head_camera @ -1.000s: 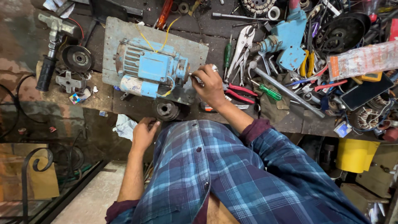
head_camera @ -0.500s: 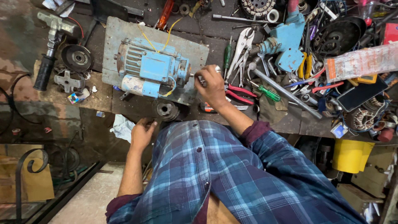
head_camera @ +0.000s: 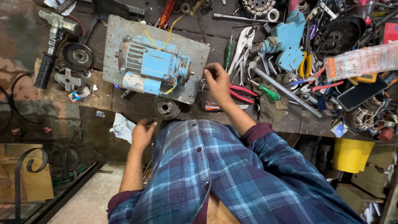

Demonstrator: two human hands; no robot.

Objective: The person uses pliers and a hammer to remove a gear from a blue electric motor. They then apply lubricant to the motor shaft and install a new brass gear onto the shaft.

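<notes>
The right hand [head_camera: 217, 83] hovers just beside the shaft end of the blue electric motor [head_camera: 153, 66], which lies on a grey metal plate [head_camera: 120, 31] on the table [head_camera: 54, 93]; its fingers are curled together, perhaps pinching a small part, but this is too small to tell; red-handled pliers [head_camera: 244, 92] are partly hidden under the wrist; the left hand [head_camera: 142, 133] rests at the table edge near a dark pulley [head_camera: 167, 108], fingers loosely bent, holding nothing.

- We are seeing a light blue motor [head_camera: 151, 66] left of our right hand [head_camera: 217, 83].
- Red-handled pliers [head_camera: 240, 92] are lying beside it.
- Our shirt [head_camera: 232, 174] is showing blue plaid.
- A yellow bucket [head_camera: 350, 155] is sitting far right.
</notes>
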